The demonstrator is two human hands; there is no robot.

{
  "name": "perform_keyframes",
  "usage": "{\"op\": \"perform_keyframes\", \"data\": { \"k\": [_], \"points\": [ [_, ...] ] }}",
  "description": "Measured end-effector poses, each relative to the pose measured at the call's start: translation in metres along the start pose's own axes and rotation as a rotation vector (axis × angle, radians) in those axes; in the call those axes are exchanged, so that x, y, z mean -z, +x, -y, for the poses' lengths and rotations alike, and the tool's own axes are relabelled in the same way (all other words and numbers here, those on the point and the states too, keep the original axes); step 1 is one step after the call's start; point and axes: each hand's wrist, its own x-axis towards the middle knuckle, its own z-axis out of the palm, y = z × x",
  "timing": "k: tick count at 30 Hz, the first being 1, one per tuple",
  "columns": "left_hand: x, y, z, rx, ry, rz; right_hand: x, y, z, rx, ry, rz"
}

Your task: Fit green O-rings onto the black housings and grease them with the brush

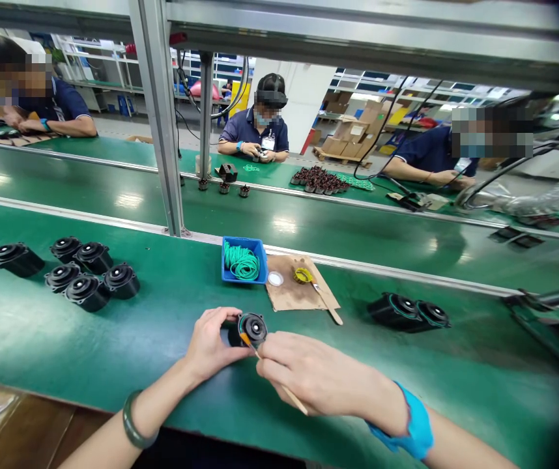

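A black cylindrical housing (252, 326) with a round top stands on the green table, and my left hand (214, 344) is wrapped round its left side, thumb in front. My right hand (313, 371) grips a thin brush (293, 398) by its wooden handle. The brush's orange tip touches the near left rim of the housing. Behind the housing is a blue bin (244, 281) of green rings (245, 262). To its right, a brown cardboard sheet (284, 296) bears a white lid (275, 279), a yellow-rimmed tin (302, 275) and a second brush (331, 306).
Several black housings (86, 291) stand at the left; two more with green rings (393, 311) are at the right. A metal post (158, 117) rises behind the table's back rail. Beyond the conveyor (260, 218), three people work with small parts.
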Motion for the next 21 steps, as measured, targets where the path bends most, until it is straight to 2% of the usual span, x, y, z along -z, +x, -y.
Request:
{"op": "perform_keyframes", "data": {
  "k": [12,17,21],
  "points": [
    [0.009,0.001,0.001,0.09,-0.116,0.048,0.003,-0.021,-0.017,0.069,0.152,0.011],
    [0.011,0.003,0.001,0.092,-0.147,0.06,0.003,-0.027,-0.029,0.056,0.248,-0.086],
    [0.012,0.004,0.0,0.095,-0.127,0.071,0.002,-0.034,-0.036,0.024,0.342,-0.227]
  ]
}}
